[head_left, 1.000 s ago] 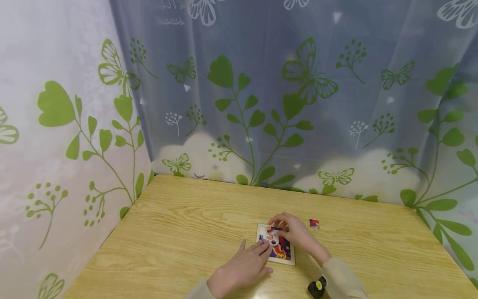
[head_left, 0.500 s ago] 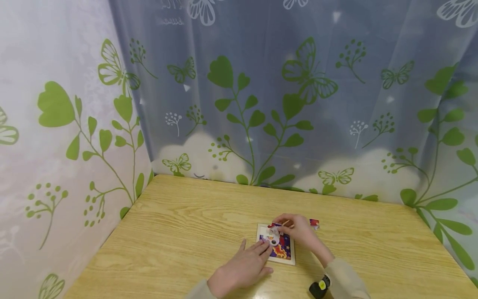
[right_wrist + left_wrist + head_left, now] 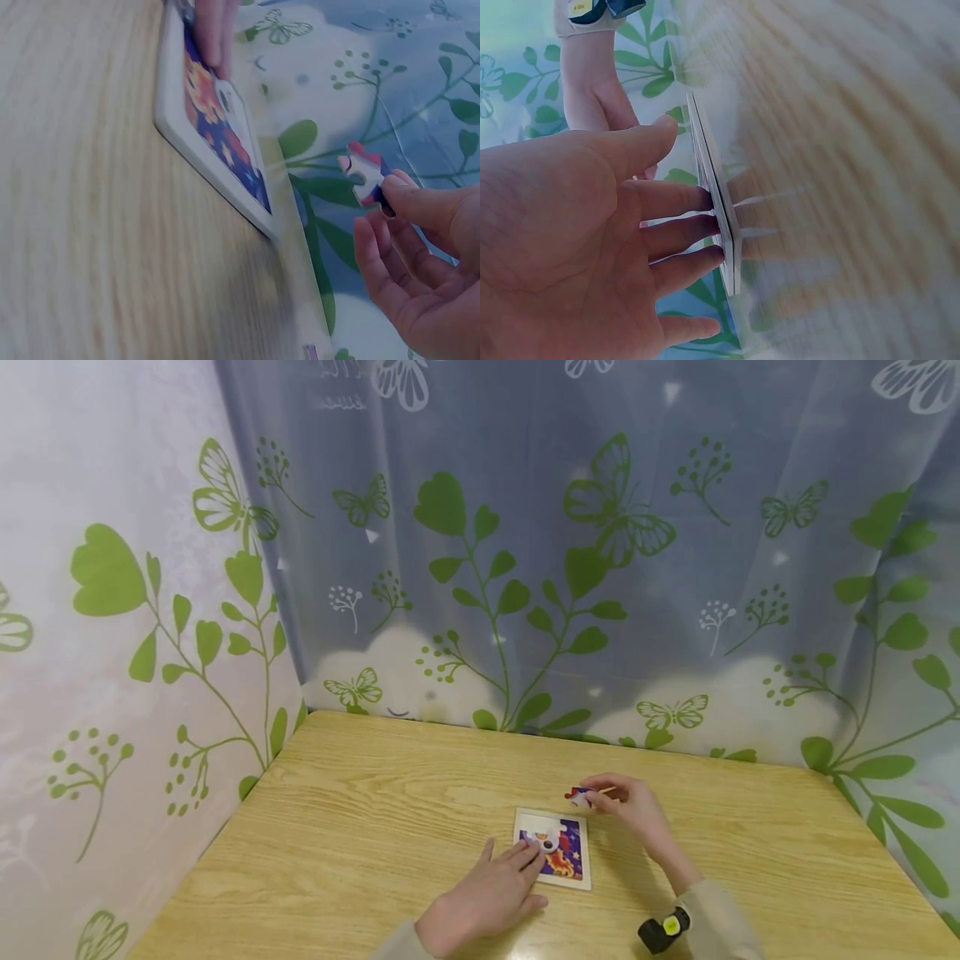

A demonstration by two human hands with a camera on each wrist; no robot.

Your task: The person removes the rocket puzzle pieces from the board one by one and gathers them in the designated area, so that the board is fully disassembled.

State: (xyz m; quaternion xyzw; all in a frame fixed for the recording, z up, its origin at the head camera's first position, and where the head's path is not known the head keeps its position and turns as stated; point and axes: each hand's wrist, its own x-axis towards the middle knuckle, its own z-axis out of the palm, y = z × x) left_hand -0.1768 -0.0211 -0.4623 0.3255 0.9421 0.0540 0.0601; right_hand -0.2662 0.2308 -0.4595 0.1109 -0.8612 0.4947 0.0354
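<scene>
A square jigsaw board (image 3: pixel 566 884) with a pale rim lies on the table. Purple, orange and white pieces fill part of it, while its upper left shows a bare pale base. My left hand (image 3: pixel 491 891) rests on the board's left side, fingers straight; in the left wrist view its fingertips touch the board's edge (image 3: pixel 724 217). Beyond the board's far right corner, my right hand (image 3: pixel 636 818) pinches a jigsaw piece (image 3: pixel 579 797) between thumb and fingers, raised off the table. White, red and purple show on this piece (image 3: pixel 365 176) in the right wrist view.
Another loose jigsaw piece (image 3: pixel 310 351) lies on the table, cut by the lower edge of the right wrist view; my right hand hides it in the head view. A leaf-patterned curtain (image 3: pixel 487 568) borders the wooden table (image 3: pixel 375 793) at the back and left.
My right hand has lifted the piece off the board and carried it away toward the back right, baring the board's upper part. The left hand has stayed in place.
</scene>
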